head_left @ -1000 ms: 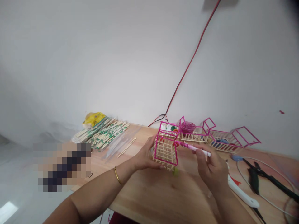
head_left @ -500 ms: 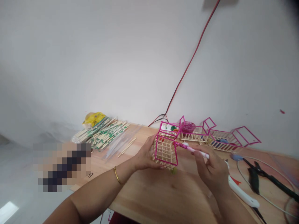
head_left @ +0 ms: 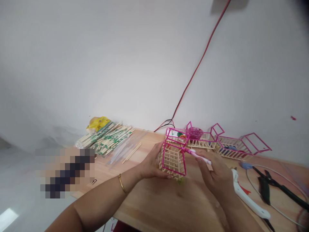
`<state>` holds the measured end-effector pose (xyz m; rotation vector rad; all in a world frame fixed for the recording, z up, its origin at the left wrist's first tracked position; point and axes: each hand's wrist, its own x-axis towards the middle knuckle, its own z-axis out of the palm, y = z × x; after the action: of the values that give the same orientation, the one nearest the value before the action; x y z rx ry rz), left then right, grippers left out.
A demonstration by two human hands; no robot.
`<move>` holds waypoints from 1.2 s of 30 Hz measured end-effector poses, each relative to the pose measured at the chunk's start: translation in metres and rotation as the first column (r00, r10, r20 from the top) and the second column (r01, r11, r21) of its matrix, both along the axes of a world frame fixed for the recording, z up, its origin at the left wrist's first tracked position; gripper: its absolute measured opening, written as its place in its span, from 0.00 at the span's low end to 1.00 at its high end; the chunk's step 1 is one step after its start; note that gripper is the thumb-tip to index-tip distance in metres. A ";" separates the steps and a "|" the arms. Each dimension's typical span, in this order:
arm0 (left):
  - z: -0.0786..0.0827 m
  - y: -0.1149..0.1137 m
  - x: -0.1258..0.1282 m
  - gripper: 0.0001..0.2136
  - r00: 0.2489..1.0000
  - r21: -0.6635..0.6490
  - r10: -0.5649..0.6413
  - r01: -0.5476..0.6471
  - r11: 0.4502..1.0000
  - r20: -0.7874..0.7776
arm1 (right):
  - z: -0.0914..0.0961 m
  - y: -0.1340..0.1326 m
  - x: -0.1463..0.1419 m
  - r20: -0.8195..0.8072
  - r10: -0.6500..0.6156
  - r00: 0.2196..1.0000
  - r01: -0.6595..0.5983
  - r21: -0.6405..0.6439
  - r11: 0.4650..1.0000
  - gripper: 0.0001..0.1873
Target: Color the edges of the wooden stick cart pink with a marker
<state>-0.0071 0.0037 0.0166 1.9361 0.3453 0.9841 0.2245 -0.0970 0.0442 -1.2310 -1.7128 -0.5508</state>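
My left hand (head_left: 151, 162) grips a small box-shaped cage (head_left: 172, 159) made of pale wooden sticks with pink-painted edges, held just above the wooden table (head_left: 154, 199). My right hand (head_left: 214, 177) pinches a pink and white pen (head_left: 196, 155), its tip touching the cage's upper right edge. A gold bangle sits on my left wrist.
Several more pink-edged stick cages (head_left: 217, 141) stand in a row against the white wall. A heap of wrapped chopsticks (head_left: 106, 137) and a yellow packet lie at the far left. A white glue gun (head_left: 248, 198), black pliers (head_left: 265, 187) and cables lie to the right.
My right hand and the pen have moved left, closer to the cage. The cage has tilted slightly in my left hand.
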 end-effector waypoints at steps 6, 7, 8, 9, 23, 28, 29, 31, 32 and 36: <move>0.000 -0.005 0.002 0.54 1.000 0.028 -0.021 0.021 0.999 -0.008 | 0.004 -0.003 -0.007 -0.015 0.156 0.988 -0.156 0.000 0.988 0.08; -0.001 -0.006 0.002 0.54 0.999 0.036 -0.030 0.030 0.999 -0.014 | 0.004 -0.003 -0.009 -0.011 0.189 0.982 -0.189 -0.010 0.982 0.09; -0.003 -0.006 0.002 0.55 0.999 0.046 -0.035 0.036 0.998 -0.020 | 0.003 -0.003 -0.010 -0.002 0.213 0.977 -0.213 -0.019 0.977 0.10; -0.004 -0.007 0.003 0.55 0.999 0.058 -0.036 0.037 0.998 -0.023 | 0.003 -0.003 -0.011 0.005 0.229 0.973 -0.229 -0.026 0.973 0.11; -0.009 -0.007 0.004 0.57 0.997 0.121 -0.043 0.049 0.991 -0.057 | 0.005 -0.002 -0.016 0.026 0.216 0.976 -0.216 0.008 0.976 0.12; -0.007 -0.008 0.003 0.57 0.997 0.097 -0.040 0.047 0.994 -0.072 | 0.007 -0.004 -0.016 0.030 0.207 0.978 -0.208 0.013 0.978 0.12; -0.007 -0.008 0.003 0.57 0.997 0.098 -0.037 0.044 0.994 -0.073 | 0.007 -0.004 -0.016 0.028 0.203 0.979 -0.204 0.013 0.979 0.13; -0.007 -0.007 0.003 0.56 0.997 0.107 -0.038 0.046 0.993 -0.070 | 0.007 -0.005 -0.015 0.024 0.201 0.979 -0.201 0.011 0.979 0.13; -0.007 -0.007 0.003 0.56 0.997 0.113 -0.044 0.051 0.992 -0.065 | 0.007 -0.005 -0.015 0.028 0.204 0.979 -0.204 0.011 0.979 0.13; -0.011 -0.005 0.003 0.57 0.997 0.134 -0.059 0.066 0.989 -0.051 | 0.004 -0.004 -0.014 0.034 0.196 0.980 -0.196 0.002 0.981 0.13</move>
<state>-0.0044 -0.0011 0.0060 2.0824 0.2481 0.9434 0.2105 -0.1014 0.0485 -1.0388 -1.8356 -0.4597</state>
